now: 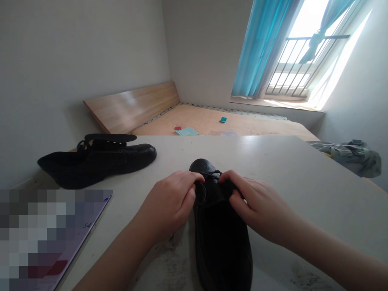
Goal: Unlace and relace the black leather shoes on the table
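Observation:
A black leather shoe [222, 238] stands on the white table in front of me, its toe pointing away. My left hand [177, 196] pinches the left lace flap near the throat of the shoe. On the other side, my right hand [253, 202] grips the right flap between thumb and fingers. A dark shoelace [212, 174] runs across the shoe between my fingertips; whether my fingers also hold it I cannot make out. The shoe's tongue lies between both hands.
Another black shoe [106, 157] rests at the table's left, an insole-like piece on top. A purple booklet [87, 230], partly pixelated, lies at near left. Beyond the white table [266, 161] is a bed [254, 123] with small items. Grey clothes [351, 155] are at right.

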Tool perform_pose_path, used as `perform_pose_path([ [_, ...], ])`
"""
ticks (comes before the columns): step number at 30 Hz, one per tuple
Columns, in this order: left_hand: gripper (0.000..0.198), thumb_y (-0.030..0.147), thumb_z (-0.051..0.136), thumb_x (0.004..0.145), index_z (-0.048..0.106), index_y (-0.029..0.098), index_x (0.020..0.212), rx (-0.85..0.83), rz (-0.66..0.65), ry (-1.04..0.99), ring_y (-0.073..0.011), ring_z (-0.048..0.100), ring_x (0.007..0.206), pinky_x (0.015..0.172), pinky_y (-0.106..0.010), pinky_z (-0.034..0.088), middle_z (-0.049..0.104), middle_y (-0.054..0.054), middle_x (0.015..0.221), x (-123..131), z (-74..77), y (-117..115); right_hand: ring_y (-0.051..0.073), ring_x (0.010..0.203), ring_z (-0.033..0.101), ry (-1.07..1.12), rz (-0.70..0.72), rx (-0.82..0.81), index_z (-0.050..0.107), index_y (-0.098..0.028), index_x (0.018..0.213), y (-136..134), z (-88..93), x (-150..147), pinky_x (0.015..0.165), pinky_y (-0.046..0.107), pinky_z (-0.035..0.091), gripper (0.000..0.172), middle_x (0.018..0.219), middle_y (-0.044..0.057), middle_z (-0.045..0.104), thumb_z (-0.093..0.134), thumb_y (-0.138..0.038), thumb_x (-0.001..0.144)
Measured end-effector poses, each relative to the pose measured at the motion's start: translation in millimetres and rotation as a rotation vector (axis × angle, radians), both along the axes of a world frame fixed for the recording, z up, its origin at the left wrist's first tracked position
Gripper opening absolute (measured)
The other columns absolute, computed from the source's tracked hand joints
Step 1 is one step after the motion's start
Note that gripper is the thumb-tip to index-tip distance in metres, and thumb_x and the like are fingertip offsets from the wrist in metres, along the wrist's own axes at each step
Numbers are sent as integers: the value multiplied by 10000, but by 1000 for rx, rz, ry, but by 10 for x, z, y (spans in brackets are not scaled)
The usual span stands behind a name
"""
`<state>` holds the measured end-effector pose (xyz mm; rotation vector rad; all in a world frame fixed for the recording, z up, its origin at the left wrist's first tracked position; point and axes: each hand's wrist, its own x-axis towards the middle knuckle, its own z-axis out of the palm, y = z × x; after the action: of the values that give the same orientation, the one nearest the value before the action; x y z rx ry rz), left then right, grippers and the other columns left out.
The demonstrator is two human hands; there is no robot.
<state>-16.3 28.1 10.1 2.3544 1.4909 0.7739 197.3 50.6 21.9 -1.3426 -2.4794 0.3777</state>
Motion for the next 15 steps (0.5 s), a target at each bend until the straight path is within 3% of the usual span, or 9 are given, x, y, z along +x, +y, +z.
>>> perform_pose_path([
  [4,213,406,497,864,585,212,877,-147,143,-66,-190,583,724,647,-307,405,641,-1,788,20,84,-20,133,539,469,-40,-44,-47,511,-234,977,-8,55,11,548,253,271,150,639,-39,564,411,-240,864],
  [7,178,339,551,794,623,230,916,-235,228,-101,-176,576,670,598,-285,392,661,15,779,-12,117,-32,128,558,469,-55,-57,-77,506,-251,981,9,89,27,549,250,264,143,657,-49,564,436,-239,856],
  [11,332,258,506,778,684,269,1058,-331,237,-87,-166,583,622,571,-279,396,724,11,880,-87,154,-40,131,575,471,-39,-62,-115,491,-254,952,34,83,42,551,254,272,95,670,-51,562,421,-261,887],
  [15,262,278,531,784,731,258,952,-352,194,-111,-176,617,677,610,-269,429,733,8,831,-137,174,-31,134,571,467,-8,-70,-125,483,-249,937,44,59,47,542,253,276,87,647,-46,537,403,-254,903],
])
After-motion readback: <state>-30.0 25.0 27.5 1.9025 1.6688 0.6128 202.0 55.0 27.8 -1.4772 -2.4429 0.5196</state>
